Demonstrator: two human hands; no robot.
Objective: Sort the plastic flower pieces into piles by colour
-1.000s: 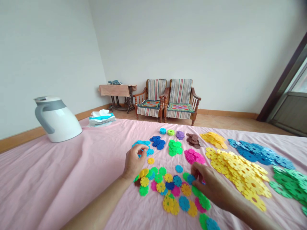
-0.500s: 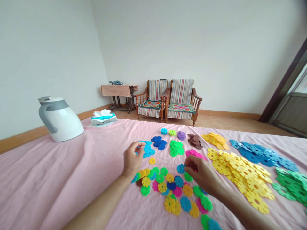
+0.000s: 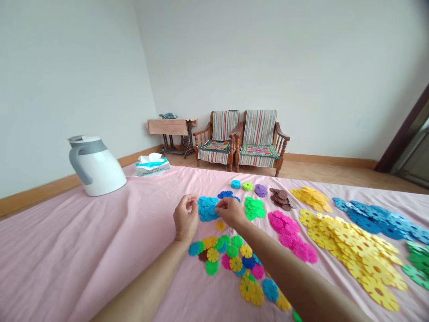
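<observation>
Light blue notched plastic discs (image 3: 207, 210) lie heaped on the pink cloth between my two hands. My left hand (image 3: 186, 218) is at the heap's left side, its fingers loosely curled, thumb apart, with nothing seen between them. At the heap's right edge my right hand (image 3: 231, 212) is pinched on a blue disc, which blends with the heap. A single yellow disc (image 3: 220, 226) lies just below. Nearer to me are scattered mixed-colour discs (image 3: 212, 255), partly hidden by my right forearm.
Sorted piles include dark blue (image 3: 228, 195), green (image 3: 254, 208), pink (image 3: 291, 235), brown (image 3: 282, 199) and purple discs (image 3: 261, 190). Larger yellow discs (image 3: 355, 246) and blue discs (image 3: 378, 217) lie to the right. A white jug (image 3: 102, 172) and tissue box (image 3: 152, 165) stand at left.
My right hand has moved left and away from me, from a blue disc among the scattered ones to the light blue heap. My left hand stays beside the heap. The view has shifted slightly right-to-left.
</observation>
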